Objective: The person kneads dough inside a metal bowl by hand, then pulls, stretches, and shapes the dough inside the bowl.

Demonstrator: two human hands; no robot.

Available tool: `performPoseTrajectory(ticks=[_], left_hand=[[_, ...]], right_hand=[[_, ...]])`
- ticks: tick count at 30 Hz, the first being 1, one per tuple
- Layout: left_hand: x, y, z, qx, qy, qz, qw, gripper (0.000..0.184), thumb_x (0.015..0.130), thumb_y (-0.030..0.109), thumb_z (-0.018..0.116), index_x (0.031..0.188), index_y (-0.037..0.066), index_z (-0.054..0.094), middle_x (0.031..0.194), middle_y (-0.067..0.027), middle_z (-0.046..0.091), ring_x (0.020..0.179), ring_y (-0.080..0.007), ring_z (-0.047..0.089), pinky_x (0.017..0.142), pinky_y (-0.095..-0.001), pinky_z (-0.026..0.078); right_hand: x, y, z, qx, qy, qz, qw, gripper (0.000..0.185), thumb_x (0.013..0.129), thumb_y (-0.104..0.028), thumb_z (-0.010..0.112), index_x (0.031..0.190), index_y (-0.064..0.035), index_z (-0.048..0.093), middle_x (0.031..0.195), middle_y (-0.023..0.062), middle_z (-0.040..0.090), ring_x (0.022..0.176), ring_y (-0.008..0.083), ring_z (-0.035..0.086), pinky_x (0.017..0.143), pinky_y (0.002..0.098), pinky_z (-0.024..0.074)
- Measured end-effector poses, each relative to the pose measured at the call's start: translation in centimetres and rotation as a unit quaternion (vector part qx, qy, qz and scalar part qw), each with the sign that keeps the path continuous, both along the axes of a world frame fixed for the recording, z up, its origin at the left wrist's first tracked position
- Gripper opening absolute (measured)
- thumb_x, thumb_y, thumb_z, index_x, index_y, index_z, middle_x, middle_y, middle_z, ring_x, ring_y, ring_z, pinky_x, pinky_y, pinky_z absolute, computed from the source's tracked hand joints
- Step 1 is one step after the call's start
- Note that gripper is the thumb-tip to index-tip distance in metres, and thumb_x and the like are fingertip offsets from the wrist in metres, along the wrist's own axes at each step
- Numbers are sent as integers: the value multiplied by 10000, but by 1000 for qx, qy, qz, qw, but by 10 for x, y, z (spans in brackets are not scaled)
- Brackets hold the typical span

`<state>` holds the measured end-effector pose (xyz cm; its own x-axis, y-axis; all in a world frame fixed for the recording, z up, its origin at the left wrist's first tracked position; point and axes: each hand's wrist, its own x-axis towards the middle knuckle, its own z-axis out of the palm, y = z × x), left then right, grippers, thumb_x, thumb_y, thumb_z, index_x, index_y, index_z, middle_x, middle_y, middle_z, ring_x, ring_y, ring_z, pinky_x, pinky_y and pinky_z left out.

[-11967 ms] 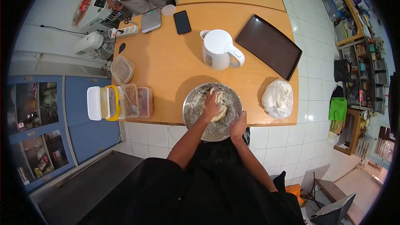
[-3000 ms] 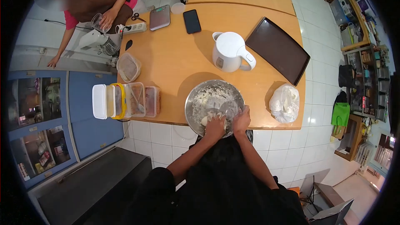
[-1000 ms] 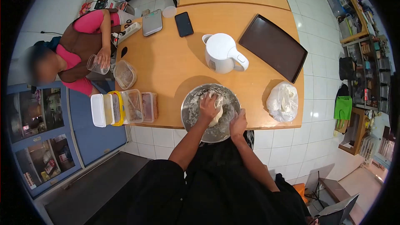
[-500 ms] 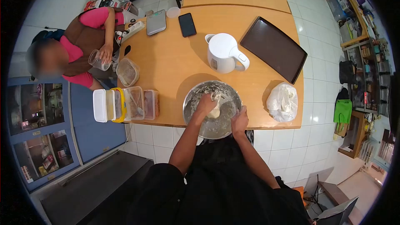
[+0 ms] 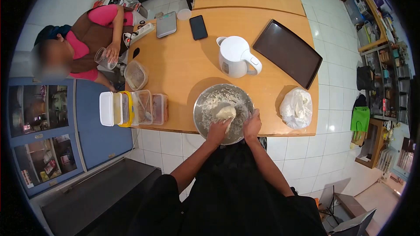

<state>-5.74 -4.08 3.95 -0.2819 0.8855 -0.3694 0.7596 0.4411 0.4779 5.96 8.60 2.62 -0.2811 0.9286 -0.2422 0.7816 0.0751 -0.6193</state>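
Observation:
A metal mixing bowl (image 5: 199,112) sits at the table's front edge, with floury smears and crumbs of dough on its inner wall. Inside it lies a pale lump of dough (image 5: 226,112). My left hand (image 5: 216,133) reaches in over the near side, its fingers curled against the lower part of the lump; the fingertips are partly hidden in the dough. On the right, my right hand (image 5: 252,126) grips the bowl's rim, thumb toward the inside.
A white electric kettle (image 5: 234,57) stands behind the bowl. Around it are a dark baking tray (image 5: 288,52), a plastic bag (image 5: 296,109), a phone (image 5: 198,27), scales (image 5: 166,25) and plastic containers (image 5: 142,107). At the left, another person's hand (image 5: 113,52) holds a clear cup.
My left hand has moved from the bowl's far left part toward its near side and now presses the dough from below. My right hand keeps its hold on the rim.

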Motion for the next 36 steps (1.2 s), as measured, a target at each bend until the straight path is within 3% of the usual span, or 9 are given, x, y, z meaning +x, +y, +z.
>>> performPoseTrajectory(ticks=[5, 11, 15, 17, 21, 24, 27, 30, 36], left_hand=[[12, 19, 14, 45, 58, 146, 987, 737, 739, 135, 709, 1417, 129, 418, 1339, -289, 457, 1200, -431, 496, 979, -468, 428], [-9, 41, -2, -11, 178, 115, 977, 576, 773, 142, 688, 1322, 89, 518, 1303, -263, 493, 1176, -451, 500, 965, -505, 433], [-28, 37, -16, 64, 5, 145, 987, 559, 710, 31, 648, 1261, 65, 562, 1130, -291, 588, 1065, -449, 573, 908, -473, 474], [-36, 37, 9, 101, -54, 135, 984, 533, 707, -11, 598, 1236, 44, 576, 1016, -289, 631, 1006, -426, 608, 884, -462, 482], [-38, 33, -17, 183, -110, 136, 967, 511, 722, -30, 551, 1229, 28, 572, 998, -260, 647, 982, -401, 624, 861, -440, 488], [-38, 29, -25, 198, -173, 163, 951, 463, 751, -13, 554, 1212, 24, 580, 1020, -236, 654, 979, -385, 631, 859, -417, 487], [-40, 33, -11, 150, -224, 176, 947, 417, 776, 11, 572, 1192, 24, 590, 1045, -221, 656, 996, -358, 633, 875, -393, 478], [-37, 28, -23, 166, -237, 150, 946, 400, 787, 39, 601, 1187, 27, 592, 1069, -210, 654, 1015, -339, 629, 888, -387, 471], [-35, 33, 25, 148, -272, 110, 944, 482, 770, 80, 652, 1241, 38, 557, 1120, -225, 634, 1057, -369, 606, 908, -401, 466]], right_hand=[[1, 3, 7, 12, 2, 10, 1000, 167, 913, -106, 527, 1012, -24, 420, 984, 268, 591, 869, 488, 587, 737, 555, 454], [0, 2, 12, 11, 0, 14, 1000, 183, 908, -104, 534, 1035, -27, 427, 1075, 255, 563, 866, 497, 585, 734, 558, 459], [3, 5, 14, 17, 5, 20, 1000, 278, 902, -116, 559, 1147, -34, 457, 1185, 234, 494, 973, 463, 568, 776, 525, 474], [7, 8, 10, 109, 22, 48, 993, 381, 896, -123, 574, 1250, -53, 449, 1266, 220, 461, 1082, 431, 519, 862, 504, 449], [7, 8, 44, 282, -63, 178, 941, 703, 793, -83, 644, 1427, -60, 342, 1415, 200, 389, 1292, 417, 372, 1048, 483, 329], [-2, -2, 38, 93, -8, 409, 908, 804, 780, -151, 726, 1461, -56, 310, 1477, 201, 327, 1348, 392, 318, 1134, 466, 234], [-10, -17, 10, -14, 173, 361, 916, 955, 689, -138, 804, 1476, -44, 270, 1468, 215, 328, 1378, 401, 277, 1154, 445, 223], [-11, -19, -10, -8, 233, 265, 936, 986, 651, -128, 831, 1464, -48, 279, 1441, 234, 362, 1346, 423, 325, 1131, 438, 286], [-11, 1, -21, 2, 86, 292, 953, 725, 674, -83, 780, 1315, -26, 447, 1155, 258, 568, 1090, 444, 532, 966, 472, 432]])
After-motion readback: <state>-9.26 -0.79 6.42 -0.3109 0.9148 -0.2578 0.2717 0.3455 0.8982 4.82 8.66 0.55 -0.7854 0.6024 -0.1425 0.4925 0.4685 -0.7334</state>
